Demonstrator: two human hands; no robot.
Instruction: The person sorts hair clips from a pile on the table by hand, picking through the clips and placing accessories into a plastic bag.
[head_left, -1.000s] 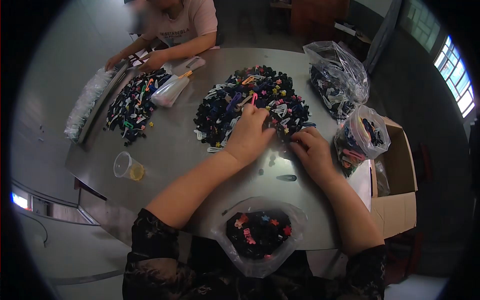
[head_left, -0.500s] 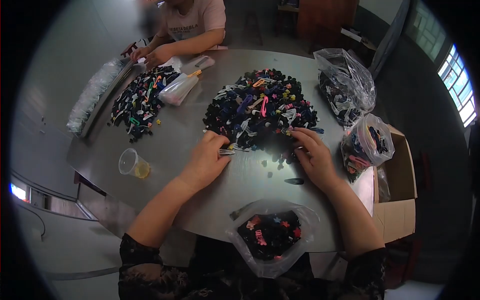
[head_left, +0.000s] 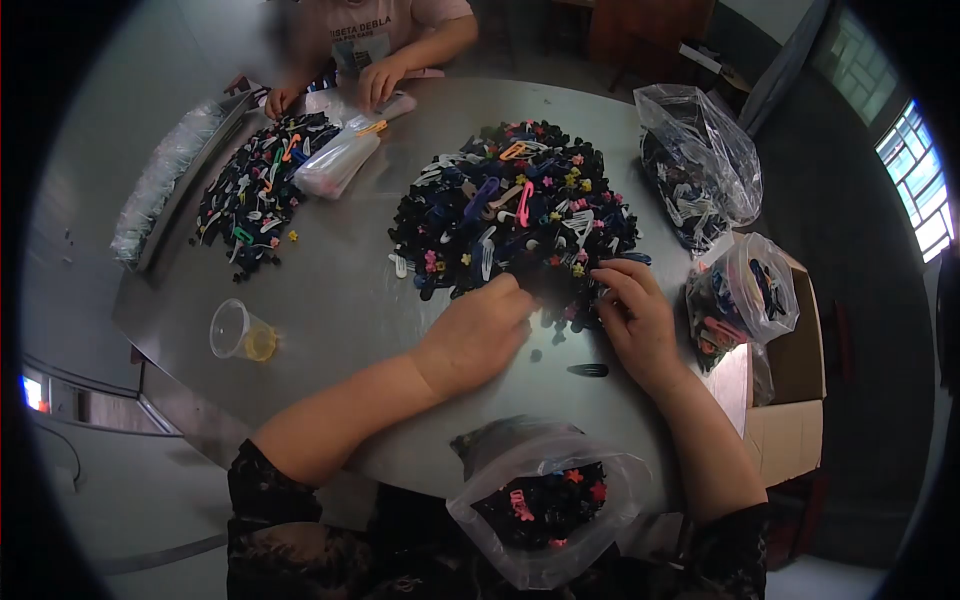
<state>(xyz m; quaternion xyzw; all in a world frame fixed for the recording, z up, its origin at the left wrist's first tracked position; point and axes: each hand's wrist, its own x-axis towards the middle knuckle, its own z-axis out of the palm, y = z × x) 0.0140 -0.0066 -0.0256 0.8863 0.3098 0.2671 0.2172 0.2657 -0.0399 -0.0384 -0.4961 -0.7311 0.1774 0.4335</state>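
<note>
A large pile of mixed hair clips (head_left: 510,200) lies on the metal table (head_left: 330,400). My left hand (head_left: 476,338) is at the pile's near edge with its fingers curled together; what they hold, if anything, is hidden. My right hand (head_left: 640,322) rests at the pile's right near edge, fingers bent and thumb apart, with nothing visible between them. Between and below the hands lies a single dark clip (head_left: 588,370). An open plastic bag (head_left: 625,480) of dark clips, with red and pink ones, stands at the table's near edge.
A plastic cup (head_left: 243,332) stands at the left. A smaller clip pile (head_left: 262,190), clear bags (head_left: 340,165) and a co-worker's hands (head_left: 378,84) are beyond it. Filled bags (head_left: 698,170) and a cardboard box (head_left: 790,430) are at the right.
My left hand has moved right along the pile's near edge, and the light clips seen at its fingertips no longer show. My right hand has barely moved. The co-worker's hands have moved apart.
</note>
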